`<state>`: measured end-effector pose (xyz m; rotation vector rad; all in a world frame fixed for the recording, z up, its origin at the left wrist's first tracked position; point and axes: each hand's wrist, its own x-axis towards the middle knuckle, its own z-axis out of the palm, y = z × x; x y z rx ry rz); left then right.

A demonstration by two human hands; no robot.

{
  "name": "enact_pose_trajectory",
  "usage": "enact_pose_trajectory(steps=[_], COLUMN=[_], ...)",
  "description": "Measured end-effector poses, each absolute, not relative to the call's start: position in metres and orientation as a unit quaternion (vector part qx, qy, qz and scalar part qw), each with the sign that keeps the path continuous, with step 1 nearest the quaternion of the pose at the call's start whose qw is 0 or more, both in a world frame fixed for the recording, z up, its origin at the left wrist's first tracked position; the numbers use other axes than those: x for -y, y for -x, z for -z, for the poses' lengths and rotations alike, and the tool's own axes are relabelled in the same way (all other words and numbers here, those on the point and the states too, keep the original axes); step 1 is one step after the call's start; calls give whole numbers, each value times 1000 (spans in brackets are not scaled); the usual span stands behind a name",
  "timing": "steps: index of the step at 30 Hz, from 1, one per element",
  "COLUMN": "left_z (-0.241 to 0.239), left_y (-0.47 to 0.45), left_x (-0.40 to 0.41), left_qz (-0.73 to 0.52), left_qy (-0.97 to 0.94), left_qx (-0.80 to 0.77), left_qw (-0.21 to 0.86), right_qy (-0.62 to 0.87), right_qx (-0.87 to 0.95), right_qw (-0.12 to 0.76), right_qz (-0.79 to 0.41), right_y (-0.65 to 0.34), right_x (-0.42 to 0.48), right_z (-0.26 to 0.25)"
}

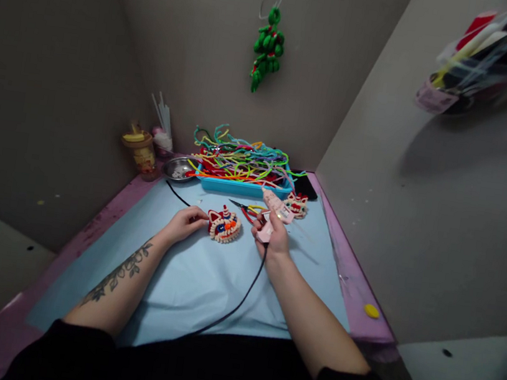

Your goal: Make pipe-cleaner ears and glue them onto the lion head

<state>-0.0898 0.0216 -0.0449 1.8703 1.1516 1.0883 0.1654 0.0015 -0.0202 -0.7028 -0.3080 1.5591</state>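
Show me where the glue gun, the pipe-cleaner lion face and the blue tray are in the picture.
glue gun (275, 209): head view, on its pink body above the right hand.
pipe-cleaner lion face (224, 225): head view, centre of the face.
blue tray (244, 188): head view, on its front wall.

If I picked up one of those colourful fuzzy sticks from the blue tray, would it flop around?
Probably a bit. The fuzzy sticks lie curled and tangled in the blue tray, so they likely bend easily and hold shape. They look thin, so probably light. One might drag others along.
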Motion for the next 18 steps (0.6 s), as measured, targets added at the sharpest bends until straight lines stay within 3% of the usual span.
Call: enact_pose_trajectory(steps=[18], left_z=[46], left_y=[71], left_x=[-25], left_qz=[-492], left_qy=[-639], left_qx=[-469], left_qw=[360], right_qy=[295], right_qx=[119], right_qw=[648], right_qz=[-692], right_y=[-164], right_x=[-2], right_z=[19])
